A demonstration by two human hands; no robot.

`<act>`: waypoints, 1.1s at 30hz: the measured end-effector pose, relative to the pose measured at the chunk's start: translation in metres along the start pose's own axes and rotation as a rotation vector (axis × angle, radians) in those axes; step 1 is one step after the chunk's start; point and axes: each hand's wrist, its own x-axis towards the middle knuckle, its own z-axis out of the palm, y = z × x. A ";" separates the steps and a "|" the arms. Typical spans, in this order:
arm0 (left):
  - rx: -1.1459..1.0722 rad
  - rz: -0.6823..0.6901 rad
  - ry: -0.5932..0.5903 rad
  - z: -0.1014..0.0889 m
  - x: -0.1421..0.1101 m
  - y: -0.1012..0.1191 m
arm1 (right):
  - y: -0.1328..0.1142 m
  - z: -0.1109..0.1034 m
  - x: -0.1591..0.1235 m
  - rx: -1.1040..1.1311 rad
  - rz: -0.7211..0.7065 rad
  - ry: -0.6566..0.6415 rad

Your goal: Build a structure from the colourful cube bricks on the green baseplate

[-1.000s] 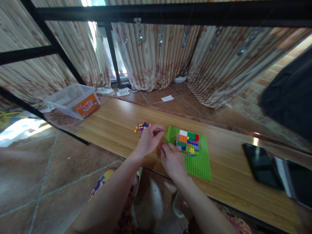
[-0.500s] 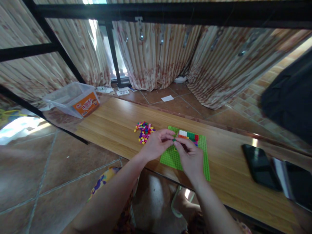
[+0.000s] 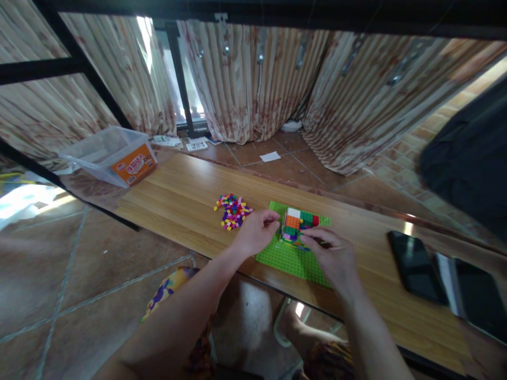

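Note:
A green baseplate (image 3: 277, 254) lies on the wooden bench, with a block of small coloured toy bricks (image 3: 293, 222) built on it in white, orange, green, red and purple. At the right side of this block my right hand (image 3: 332, 254) is closed in a pinch on a small green brick (image 3: 302, 237), mostly covered by the fingertips. My left hand (image 3: 257, 230) hovers by the plate's left edge, its fingers bent and thumb apart, with nothing visible in them. Just beyond it lies a heap of loose bricks (image 3: 233, 212) in many colours.
A clear plastic box (image 3: 106, 153) with an orange label stands at the bench's far left end. Toward the right lie a dark phone (image 3: 416, 268) and another dark flat device (image 3: 481, 295). A black metal bar (image 3: 253, 11) crosses above, before curtains.
My hands have come apart: the right has moved right with the green brick to the built block's side, while the left stays near the plate's left edge. The block is less covered.

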 end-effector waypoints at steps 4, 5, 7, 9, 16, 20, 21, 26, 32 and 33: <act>0.027 -0.009 -0.050 0.007 -0.002 0.005 | 0.003 0.006 0.000 -0.033 0.006 -0.021; 0.034 -0.009 -0.062 0.009 -0.002 0.007 | 0.004 0.007 0.000 -0.046 0.008 -0.024; 0.048 -0.004 -0.078 0.011 -0.003 0.009 | 0.005 0.007 0.001 -0.075 0.006 -0.024; 0.051 -0.006 -0.085 0.012 -0.003 0.009 | 0.006 0.007 0.001 -0.096 -0.006 -0.019; 0.054 -0.038 -0.078 0.013 -0.003 0.007 | 0.001 0.013 0.000 -0.137 -0.016 0.049; 0.056 -0.047 -0.077 0.014 -0.004 0.007 | 0.000 0.012 -0.002 -0.175 -0.049 0.062; 0.055 -0.048 -0.074 0.015 -0.004 0.007 | 0.000 0.012 -0.002 -0.194 -0.062 0.054; 0.059 -0.052 -0.071 0.017 -0.004 0.007 | 0.000 0.010 -0.005 -0.241 -0.107 0.017; 0.085 -0.071 -0.076 0.016 -0.004 0.007 | 0.001 0.009 -0.006 -0.264 -0.111 0.022; 0.087 -0.070 -0.076 0.017 -0.005 0.008 | 0.002 0.009 -0.005 -0.274 -0.113 0.021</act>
